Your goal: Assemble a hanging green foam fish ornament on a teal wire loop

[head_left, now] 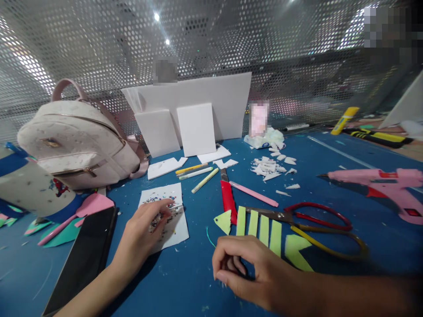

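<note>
Blue table (194, 281). Left hand (145, 224) over tiny beads (169, 215), fingertips narrowly apart; right hand (254, 268) curled, contents unclear. Beads (likely light, slippery): pinch singly.

To your left on the blue table (178, 281) you have a pale pink backpack (76, 145), a white-and-blue container (29, 185) in front of it and a black phone (84, 246) lying with its screen dark. Ahead of you, a large white board (228, 108) stands upright before a perforated metal screen (109, 48), with two smaller white panels (196, 130) leaning against it. Toward your far right, you see a yellow glue stick (345, 121) near a yellow-and-black cutter (380, 137).
</note>
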The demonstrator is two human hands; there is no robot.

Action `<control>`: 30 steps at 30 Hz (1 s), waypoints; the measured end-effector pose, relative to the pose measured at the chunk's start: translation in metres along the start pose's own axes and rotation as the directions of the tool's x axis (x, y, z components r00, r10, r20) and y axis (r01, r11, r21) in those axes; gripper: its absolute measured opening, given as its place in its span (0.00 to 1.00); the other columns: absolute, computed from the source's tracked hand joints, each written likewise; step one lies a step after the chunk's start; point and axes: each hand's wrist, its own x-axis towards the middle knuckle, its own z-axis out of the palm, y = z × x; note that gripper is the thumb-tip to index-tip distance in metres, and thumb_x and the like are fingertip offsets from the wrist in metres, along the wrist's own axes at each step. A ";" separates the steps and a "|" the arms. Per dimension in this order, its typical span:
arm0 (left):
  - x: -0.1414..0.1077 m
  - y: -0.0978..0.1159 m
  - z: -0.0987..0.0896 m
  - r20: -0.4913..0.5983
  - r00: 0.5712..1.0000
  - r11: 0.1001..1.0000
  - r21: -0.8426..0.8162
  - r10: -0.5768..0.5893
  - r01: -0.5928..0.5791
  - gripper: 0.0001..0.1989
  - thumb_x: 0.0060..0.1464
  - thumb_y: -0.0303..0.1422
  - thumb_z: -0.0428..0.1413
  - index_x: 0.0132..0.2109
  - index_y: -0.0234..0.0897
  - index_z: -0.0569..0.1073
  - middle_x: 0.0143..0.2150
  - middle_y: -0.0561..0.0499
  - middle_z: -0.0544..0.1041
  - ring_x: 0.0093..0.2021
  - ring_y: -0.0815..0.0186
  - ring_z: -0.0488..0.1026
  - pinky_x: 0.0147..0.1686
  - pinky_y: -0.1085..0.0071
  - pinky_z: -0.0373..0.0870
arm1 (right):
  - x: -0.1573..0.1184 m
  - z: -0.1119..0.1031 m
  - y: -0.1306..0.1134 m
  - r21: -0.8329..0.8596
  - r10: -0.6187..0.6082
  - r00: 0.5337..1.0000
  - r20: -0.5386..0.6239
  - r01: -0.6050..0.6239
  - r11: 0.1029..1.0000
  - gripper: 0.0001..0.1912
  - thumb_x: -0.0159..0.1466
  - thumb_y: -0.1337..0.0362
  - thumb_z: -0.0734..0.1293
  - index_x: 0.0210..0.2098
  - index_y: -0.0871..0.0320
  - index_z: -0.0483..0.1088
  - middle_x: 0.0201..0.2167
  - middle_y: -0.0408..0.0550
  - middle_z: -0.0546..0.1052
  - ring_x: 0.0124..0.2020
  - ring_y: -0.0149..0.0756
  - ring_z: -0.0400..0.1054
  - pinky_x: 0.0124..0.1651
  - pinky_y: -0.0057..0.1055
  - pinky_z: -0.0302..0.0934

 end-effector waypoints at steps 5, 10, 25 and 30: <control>0.003 0.009 -0.005 -0.011 1.000 0.999 -0.050 -0.020 0.019 0.13 0.63 0.26 0.55 0.53 0.45 0.72 0.40 0.53 0.81 0.45 0.63 0.78 0.47 0.67 0.71 | -0.001 -0.001 0.000 0.019 -0.034 0.995 -0.094 0.036 0.999 0.03 0.66 0.67 0.65 0.34 0.57 0.69 0.32 0.42 0.69 0.30 0.29 0.60 0.33 0.28 0.57; 0.002 0.031 -0.011 0.034 0.992 0.961 -0.244 -0.125 0.129 0.13 0.62 0.26 0.55 0.51 0.46 0.74 0.42 0.53 0.81 0.42 0.66 0.79 0.43 0.71 0.73 | -0.001 0.000 0.001 0.053 -0.020 0.977 -0.211 0.032 0.998 0.04 0.67 0.67 0.64 0.34 0.56 0.67 0.33 0.42 0.67 0.30 0.31 0.59 0.34 0.29 0.57; -0.023 0.093 0.004 0.390 0.865 0.376 -0.786 -0.314 0.491 0.22 0.56 0.26 0.62 0.55 0.47 0.68 0.31 0.55 0.78 0.33 0.66 0.78 0.35 0.72 0.78 | -0.002 0.005 0.012 -0.004 -0.192 0.953 -0.232 0.196 0.981 0.07 0.60 0.74 0.66 0.33 0.56 0.66 0.29 0.39 0.66 0.29 0.30 0.59 0.31 0.28 0.53; -0.024 0.085 0.003 0.416 0.858 0.380 -0.773 -0.301 0.508 0.22 0.57 0.27 0.61 0.56 0.47 0.66 0.31 0.54 0.77 0.33 0.65 0.77 0.35 0.70 0.76 | 0.000 0.007 0.014 0.022 -0.129 0.968 -0.216 0.137 0.990 0.08 0.59 0.75 0.66 0.32 0.56 0.66 0.29 0.40 0.66 0.29 0.30 0.60 0.30 0.28 0.55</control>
